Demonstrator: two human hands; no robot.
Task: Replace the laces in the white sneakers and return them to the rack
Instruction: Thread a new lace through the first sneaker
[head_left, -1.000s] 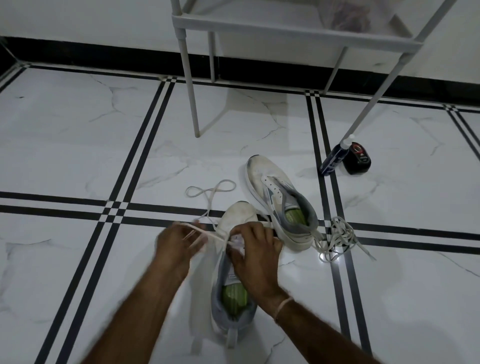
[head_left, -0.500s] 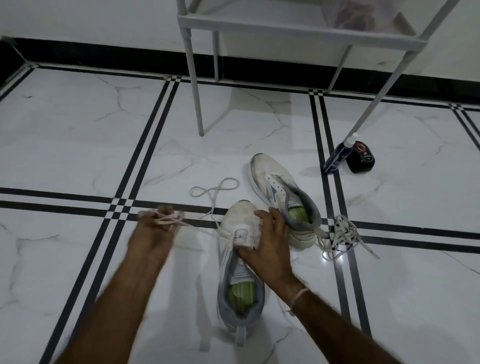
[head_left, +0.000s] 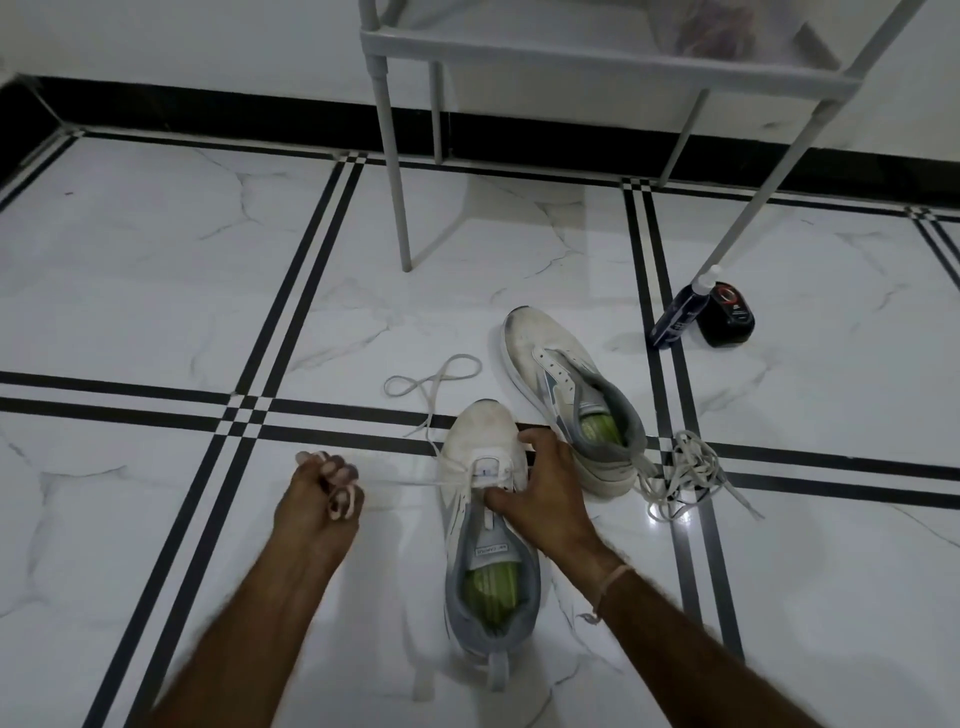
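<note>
Two white sneakers with grey collars and green insoles lie on the marble floor. The near sneaker (head_left: 480, 519) points away from me. My right hand (head_left: 540, 499) grips its upper at the front eyelets. A white lace (head_left: 410, 480) runs taut from those eyelets leftward to my left hand (head_left: 317, 499), which grips it in curled fingers. The lace's other end (head_left: 434, 376) loops loose on the floor beyond the toe. The second sneaker (head_left: 566, 395) lies unlaced at the right. A tangled bundle of white laces (head_left: 685, 473) lies beside its heel.
A grey rack (head_left: 561, 60) stands at the back on thin legs (head_left: 395, 176), with a bag on its shelf. A dark spray bottle (head_left: 680, 314) and a small black tin (head_left: 727, 317) sit by its right leg. Black skirting lines the wall.
My left hand has pulled the lace out leftward from the near sneaker, drawing it taut. My right hand shifted from the eyelets to holding the shoe's upper steady.
</note>
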